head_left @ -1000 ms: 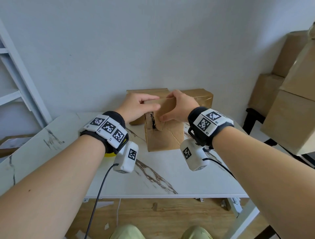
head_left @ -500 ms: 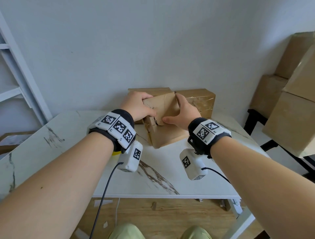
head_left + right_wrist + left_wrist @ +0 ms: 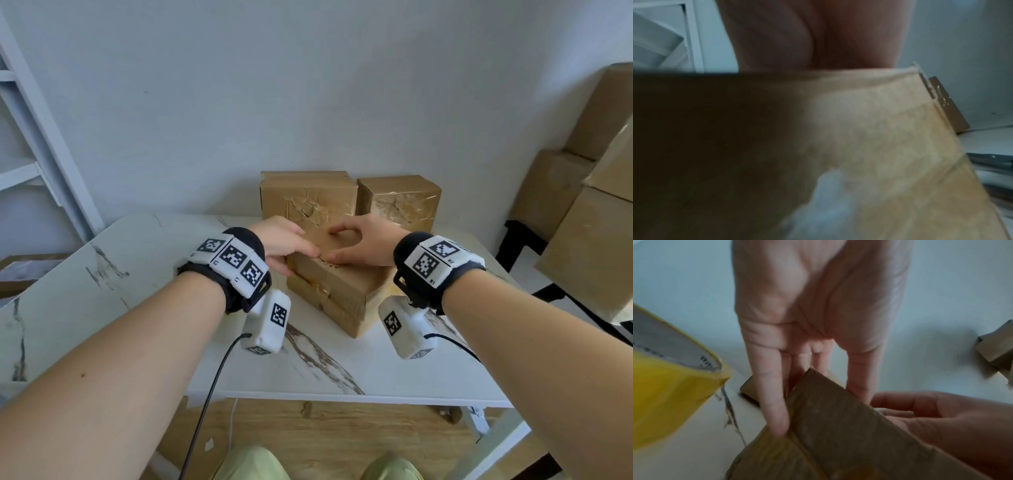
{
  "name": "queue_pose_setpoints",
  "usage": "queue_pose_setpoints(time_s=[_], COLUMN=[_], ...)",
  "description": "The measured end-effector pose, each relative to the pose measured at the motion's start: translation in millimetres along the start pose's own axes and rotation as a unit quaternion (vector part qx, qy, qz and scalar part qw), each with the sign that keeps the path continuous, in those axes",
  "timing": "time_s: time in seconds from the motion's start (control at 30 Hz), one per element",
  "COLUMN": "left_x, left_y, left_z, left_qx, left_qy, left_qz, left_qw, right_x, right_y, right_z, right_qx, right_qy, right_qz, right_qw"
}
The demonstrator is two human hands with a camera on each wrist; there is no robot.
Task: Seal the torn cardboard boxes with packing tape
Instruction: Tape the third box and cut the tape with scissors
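Note:
A brown cardboard box [image 3: 337,289] lies flat on the marble table [image 3: 394,373], one corner toward me. A ragged tear [image 3: 329,263] shows on its upper near edge, between my two thumbs. My left hand [image 3: 295,256] clasps the box's left corner, thumb on top and fingers [image 3: 774,410] straight down the side. My right hand [image 3: 338,245] arches over the top, fingertips on the lid and thumb at the torn edge. In the left wrist view a yellow roll of packing tape [image 3: 672,395] stands just left of the box [image 3: 838,434]; the head view hides it behind my left wrist.
Two more brown boxes [image 3: 308,197] [image 3: 399,202] with wrinkled tape stand against the wall behind the held box. Bigger cartons [image 3: 589,260] are stacked at the right beyond the table. A white shelf frame [image 3: 44,144] stands at the left.
Both hands have tipped the box from upright onto its side and set it down flat on the table. The two boxes behind it have come into full view.

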State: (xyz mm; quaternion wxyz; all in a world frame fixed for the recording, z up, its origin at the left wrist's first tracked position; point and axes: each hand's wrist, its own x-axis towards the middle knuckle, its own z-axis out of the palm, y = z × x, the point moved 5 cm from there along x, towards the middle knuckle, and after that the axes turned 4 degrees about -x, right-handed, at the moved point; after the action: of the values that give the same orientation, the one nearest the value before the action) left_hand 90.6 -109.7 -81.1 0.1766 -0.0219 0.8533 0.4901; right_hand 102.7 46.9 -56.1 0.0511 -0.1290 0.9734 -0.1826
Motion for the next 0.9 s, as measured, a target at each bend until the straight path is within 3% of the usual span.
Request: queue_pose_setpoints(time_s=[0.23,0.4,0.53,0.63,0.7,0.8,0.9], left_x=[0.8,3.1,-3.1,-9.8,-14.8,-26.9,-33.3], left_y=[1.3,-2.9,1.5,3.2,4.8,5.5,-6.4], left_z=[2.9,-0.7,0.3,-10.5,-27.6,-59.5,-81.3], left_qx=[0.039,0.054,0.092,0.107,0.089,0.083,0.118], left_qy=[0.005,0.040,0.021,0.025,0.077,0.170,0.189], left_qz=[-0.008,-0.038,-0.045,-0.009,0.029,0.071,0.075], left_qw=[0.999,0.997,0.995,0.994,0.993,0.979,0.972], right_x=[-5.8,-15.6,-10.4,-6.5,-5.9,-7.3,0.0], right_y=[-3.2,-5.4,-7.7,-7.6,-7.8,-22.6,-51.0], right_z=[2.0,-1.7,-4.4,-5.0,-6.9,-15.7,-24.0], right_qx=[-0.018,-0.068,-0.107,-0.087,-0.093,-0.085,0.008], right_qy=[-0.038,-0.134,-0.142,-0.159,-0.169,-0.136,-0.036], right_qz=[-0.011,0.018,0.043,0.044,0.042,0.013,-0.027], right_qw=[0.999,0.989,0.983,0.982,0.980,0.987,0.999])
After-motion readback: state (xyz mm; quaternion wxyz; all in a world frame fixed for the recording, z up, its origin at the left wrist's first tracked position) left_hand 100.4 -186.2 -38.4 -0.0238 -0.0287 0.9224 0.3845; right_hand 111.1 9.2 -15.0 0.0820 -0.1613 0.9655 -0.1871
